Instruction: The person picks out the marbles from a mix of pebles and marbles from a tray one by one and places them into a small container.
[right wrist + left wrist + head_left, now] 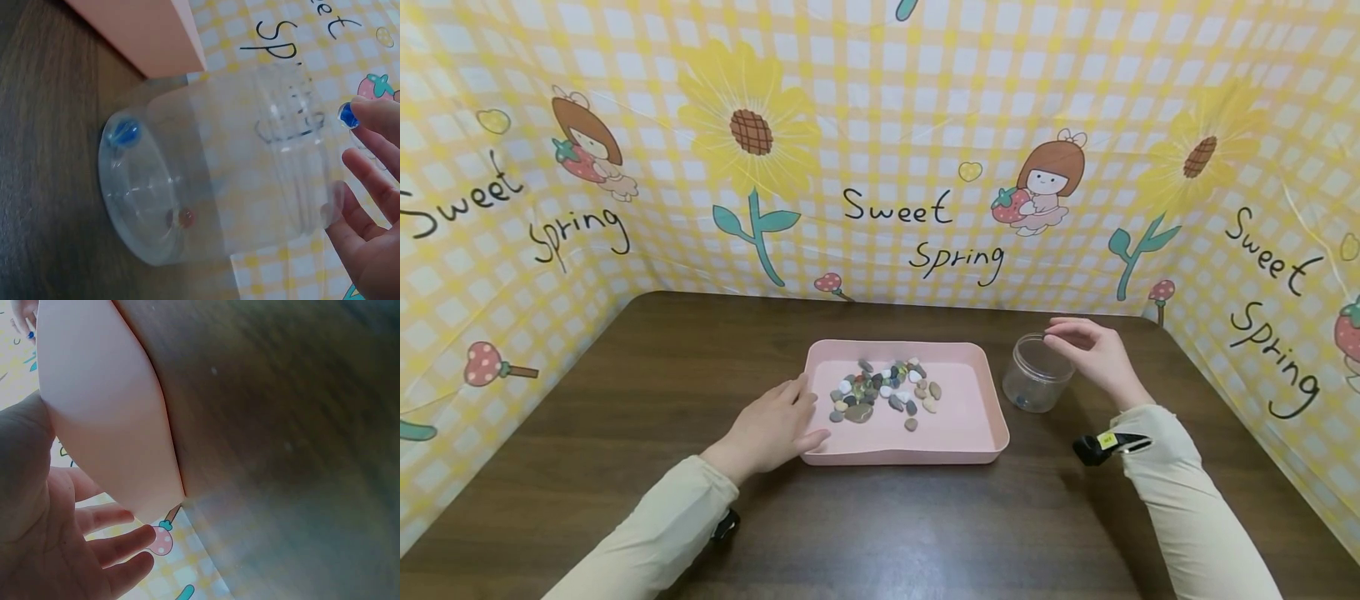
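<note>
My right hand [1093, 354] pinches a blue glass marble [347, 115] between thumb and fingertip, just over the mouth of a clear plastic jar [1036, 387]. Its lower fingers are at the jar's rim in the right wrist view. Inside the jar, near the bottom, lie another blue marble [125, 132] and a small reddish marble [186, 217]. A pink tray [958, 417] holds a spread of pebbles [859, 412] and some glass marbles. Against the tray's left side, my left hand [771, 425] rests with its fingers extended and thumb at the front rim.
The jar stands on the brown wooden table [880, 525], just right of the tray. A yellow checked cloth [880, 108] with printed flowers and lettering walls off the back and both sides of the table.
</note>
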Action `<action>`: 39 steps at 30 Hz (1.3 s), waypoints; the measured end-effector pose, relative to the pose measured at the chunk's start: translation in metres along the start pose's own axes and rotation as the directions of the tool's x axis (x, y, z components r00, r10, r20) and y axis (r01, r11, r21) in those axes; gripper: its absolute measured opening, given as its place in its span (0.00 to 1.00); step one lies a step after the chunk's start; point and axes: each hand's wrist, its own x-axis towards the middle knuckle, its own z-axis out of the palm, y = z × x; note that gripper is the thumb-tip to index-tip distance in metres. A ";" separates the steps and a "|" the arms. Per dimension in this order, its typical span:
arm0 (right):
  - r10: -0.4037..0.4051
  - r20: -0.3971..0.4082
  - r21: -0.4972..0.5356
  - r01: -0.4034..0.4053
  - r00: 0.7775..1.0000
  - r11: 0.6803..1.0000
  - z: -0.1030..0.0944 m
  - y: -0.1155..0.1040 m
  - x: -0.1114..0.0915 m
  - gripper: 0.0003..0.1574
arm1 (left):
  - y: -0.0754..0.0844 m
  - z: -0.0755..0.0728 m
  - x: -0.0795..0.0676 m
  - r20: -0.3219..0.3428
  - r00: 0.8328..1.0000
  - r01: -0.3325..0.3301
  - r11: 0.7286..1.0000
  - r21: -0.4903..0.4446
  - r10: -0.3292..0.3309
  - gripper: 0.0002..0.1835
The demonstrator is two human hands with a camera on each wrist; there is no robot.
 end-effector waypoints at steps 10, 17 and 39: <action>0.013 0.004 -0.058 -0.013 1.000 0.998 0.004 0.013 0.002 0.21 | 0.000 0.000 0.000 0.005 1.000 0.001 1.000 0.003 -0.001 0.33; -0.012 0.000 -0.098 0.012 1.000 0.995 0.006 0.013 0.004 0.18 | 0.001 -0.001 -0.001 -0.009 1.000 -0.006 1.000 -0.004 0.006 0.33; 0.014 -0.009 -0.205 -0.015 1.000 0.979 0.005 0.014 0.007 0.13 | 0.001 0.001 0.000 0.034 0.999 0.027 0.999 -0.022 -0.026 0.35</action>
